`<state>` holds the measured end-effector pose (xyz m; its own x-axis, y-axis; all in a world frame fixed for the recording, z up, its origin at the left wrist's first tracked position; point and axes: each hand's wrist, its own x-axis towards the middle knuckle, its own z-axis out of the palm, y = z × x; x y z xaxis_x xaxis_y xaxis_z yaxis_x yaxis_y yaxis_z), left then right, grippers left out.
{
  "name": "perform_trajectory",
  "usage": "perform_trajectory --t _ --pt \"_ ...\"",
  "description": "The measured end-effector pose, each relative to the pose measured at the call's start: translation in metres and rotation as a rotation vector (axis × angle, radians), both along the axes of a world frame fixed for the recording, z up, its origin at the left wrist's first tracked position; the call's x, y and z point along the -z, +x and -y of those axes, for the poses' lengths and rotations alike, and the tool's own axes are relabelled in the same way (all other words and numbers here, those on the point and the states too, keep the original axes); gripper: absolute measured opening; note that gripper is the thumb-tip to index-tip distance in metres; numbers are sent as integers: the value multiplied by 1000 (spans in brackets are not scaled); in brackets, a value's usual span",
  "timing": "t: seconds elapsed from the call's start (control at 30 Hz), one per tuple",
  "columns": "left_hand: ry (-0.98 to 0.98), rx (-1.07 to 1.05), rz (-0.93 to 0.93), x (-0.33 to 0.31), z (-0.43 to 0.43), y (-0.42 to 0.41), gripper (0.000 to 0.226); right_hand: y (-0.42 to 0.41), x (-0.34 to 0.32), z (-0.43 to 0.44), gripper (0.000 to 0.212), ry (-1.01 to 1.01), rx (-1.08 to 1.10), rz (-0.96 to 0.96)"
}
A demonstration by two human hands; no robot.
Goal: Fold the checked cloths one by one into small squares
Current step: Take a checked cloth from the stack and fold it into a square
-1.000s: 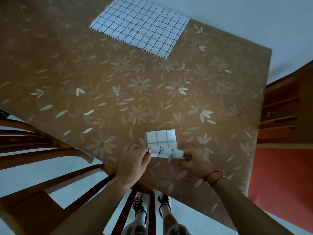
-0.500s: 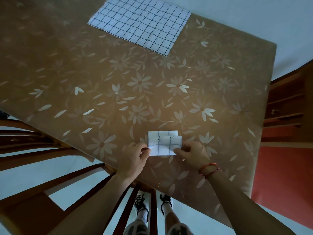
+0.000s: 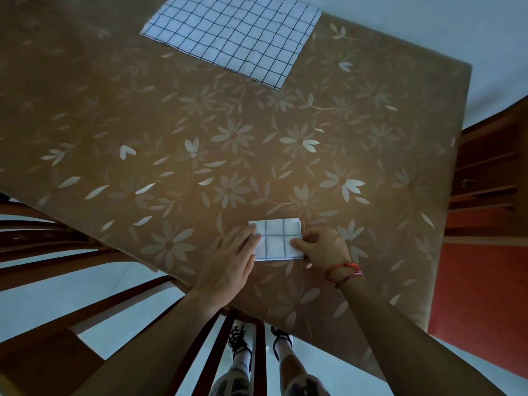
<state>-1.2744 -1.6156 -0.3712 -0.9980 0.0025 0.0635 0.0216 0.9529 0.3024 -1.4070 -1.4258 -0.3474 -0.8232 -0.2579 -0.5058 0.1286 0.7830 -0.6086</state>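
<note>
A brown flowered table (image 3: pixel 200 115) bears a flat checked cloth (image 3: pixel 234 35) and a small folded one (image 3: pixel 278 240).

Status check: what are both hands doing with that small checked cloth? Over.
Left hand flat, pressing folded cloth. Right hand pinches its right edge. Second cloth lies flat, far side. Nothing in the way.

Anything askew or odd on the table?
Nothing stands out. The small folded white checked cloth lies flat under the left hand and right hand; the large unfolded white checked cloth lies flat at the far side.
</note>
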Motion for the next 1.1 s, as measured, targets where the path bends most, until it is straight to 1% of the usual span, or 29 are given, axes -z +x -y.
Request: perform_trajectory --t 0.1,0.2,0.33,0.37,0.4,0.47,0.53,0.6,0.63,0.67,0.7,0.8,0.9,1.1 --pt "-32 -2 59 1 1 -3 46 -1 2 0 14 -13 10 25" --pt "-30 -20 138 3 3 -7 50 -3 4 2 15 -13 21 34" --pt "-52 -22 196 5 3 -8 53 -5 1 4 20 46 10 14" --pt "-51 -24 199 6 3 -7 53 -3 -1 5 20 67 10 -30" --pt "-48 -30 200 6 3 -7 54 -1 -3 5 20 96 9 -114" --pt "-53 -36 210 7 2 -6 55 7 -8 6 20 124 -22 -375" --pt "-63 -38 219 8 1 -6 55 20 -12 12 22 62 -148 -635" --pt "-61 -51 226 9 0 -5 54 38 -10 23 37 7 -330 -783" --pt "-63 -54 225 11 0 -5 53 47 -6 29 48 19 -424 -811" --pt "-69 -55 221 12 -1 -4 52 55 -1 34 56 53 -520 -806" --pt "-72 -57 220 13 -2 -4 52 61 4 39 60 91 -606 -784" --pt "-78 -50 223 15 -1 -4 57 66 18 43 58 149 -763 -760" --pt "-95 -27 222 18 0 -3 57 64 31 43 60 176 -822 -733" --pt "-134 3 270 21 3 -1 64 62 44 41 69 216 -863 -634"
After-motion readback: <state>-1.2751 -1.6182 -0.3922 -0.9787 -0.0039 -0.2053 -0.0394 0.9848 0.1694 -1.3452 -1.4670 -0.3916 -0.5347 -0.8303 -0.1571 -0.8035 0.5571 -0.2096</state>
